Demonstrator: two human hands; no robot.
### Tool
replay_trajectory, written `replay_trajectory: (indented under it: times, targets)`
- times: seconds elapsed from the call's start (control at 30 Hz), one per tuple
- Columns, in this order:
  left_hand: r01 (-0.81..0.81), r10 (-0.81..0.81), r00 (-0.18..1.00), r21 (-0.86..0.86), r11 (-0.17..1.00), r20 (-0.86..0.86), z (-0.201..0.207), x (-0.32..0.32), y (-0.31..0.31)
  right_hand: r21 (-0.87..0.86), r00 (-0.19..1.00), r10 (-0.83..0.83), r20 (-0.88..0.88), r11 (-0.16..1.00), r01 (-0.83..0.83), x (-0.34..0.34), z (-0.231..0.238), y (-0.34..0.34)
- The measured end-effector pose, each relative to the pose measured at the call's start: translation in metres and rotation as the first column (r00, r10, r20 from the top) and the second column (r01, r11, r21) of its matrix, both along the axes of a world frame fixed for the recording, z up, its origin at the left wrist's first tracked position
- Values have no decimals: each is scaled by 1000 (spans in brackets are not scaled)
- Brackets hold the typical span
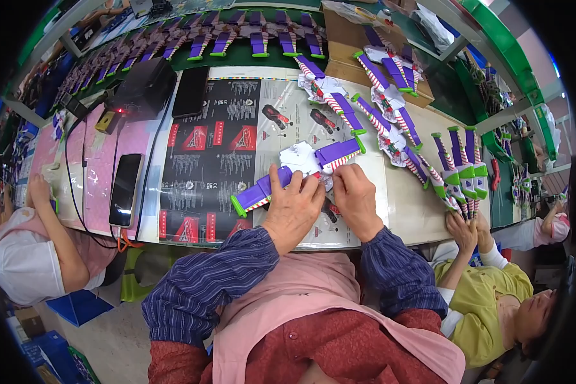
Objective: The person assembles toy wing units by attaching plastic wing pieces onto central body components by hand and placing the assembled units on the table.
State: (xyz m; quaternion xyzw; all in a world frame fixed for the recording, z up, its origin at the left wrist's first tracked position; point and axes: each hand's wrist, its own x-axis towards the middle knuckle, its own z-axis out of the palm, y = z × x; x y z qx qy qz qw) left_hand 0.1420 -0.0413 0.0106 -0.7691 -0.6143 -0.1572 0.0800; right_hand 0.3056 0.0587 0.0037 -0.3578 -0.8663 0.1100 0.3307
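Observation:
A toy wing pack (pixel 299 158) lies on the printed sheet in front of me, with a white middle and two purple wings that have green tips and red-and-white stripes. My left hand (pixel 294 210) holds its lower edge, fingers bent over the white middle and the left wing. On the other side my right hand (pixel 358 198) is closed, thumb and fingertips pinching the edge near the right wing's root. Whatever small part may sit between the fingertips is hidden. Another wing pack (pixel 326 89) lies just beyond, touching more of its kind to the right.
Left of the sheet (pixel 230 115) lie a phone (pixel 127 192) on a cable, a black box (pixel 144 86) and a dark flat device (pixel 191 93). Wing packs line the green conveyor (pixel 237 62). A cardboard box (pixel 352 64) stands behind. A co-worker's hands (pixel 464 230) hold wing packs at right.

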Motion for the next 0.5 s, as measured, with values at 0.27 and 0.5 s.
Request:
replay_trajectory:
  times: [0.27, 0.5]
  targets:
    - [1, -1, 1000, -15, 1000, -4, 1, -1, 1, -40, 974, 155, 163, 988, -150, 4, 16, -3]
    - [63, -76, 993, 138, 988, 90, -18, -9, 1, 3, 956, 88, 279, 996, -92, -2, 18, -8]
